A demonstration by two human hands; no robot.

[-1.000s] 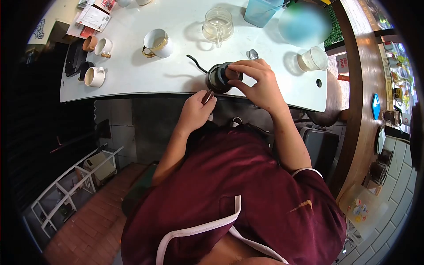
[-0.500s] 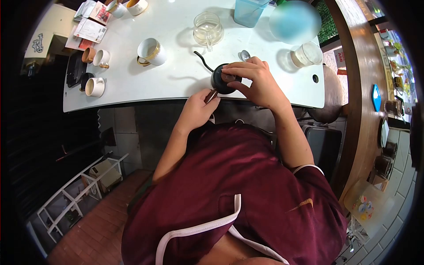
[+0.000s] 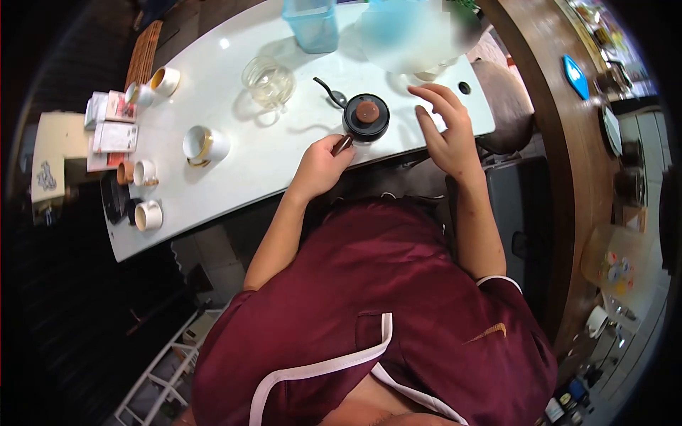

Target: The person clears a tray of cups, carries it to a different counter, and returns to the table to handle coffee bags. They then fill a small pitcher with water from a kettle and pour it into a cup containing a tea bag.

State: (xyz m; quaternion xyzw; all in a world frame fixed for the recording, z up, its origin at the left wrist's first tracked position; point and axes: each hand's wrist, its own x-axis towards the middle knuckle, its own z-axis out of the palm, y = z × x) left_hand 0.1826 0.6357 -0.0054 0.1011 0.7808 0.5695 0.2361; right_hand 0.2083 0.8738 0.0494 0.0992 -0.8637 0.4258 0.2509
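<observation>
A black gooseneck kettle [image 3: 379, 128] stands near the front edge of the white table, its spout pointing to the far left. Its lid [image 3: 367, 111], topped by a brown knob, is on. My left hand [image 3: 320, 169] is closed around the kettle's brown handle [image 3: 342, 145]. To the right of the kettle, my right hand [image 3: 451, 135] hovers with fingers apart, touching nothing. Just behind the spout lies what looks like a metal spoon [image 3: 339, 98]. A clear glass server [image 3: 268, 82] sits further back, left of the kettle.
A white mug with gold trim [image 3: 206, 145] stands on the left. Several small cups, one a cream cup [image 3: 148, 215], and boxes [image 3: 115, 137] line the left end. A translucent blue container [image 3: 312, 27] is at the back, beside a blurred area. A wooden counter [image 3: 533, 57] runs along the right.
My right hand has let go of the kettle's lid and moved right, opening. My left hand keeps the handle. The view has turned, so the table appears tilted.
</observation>
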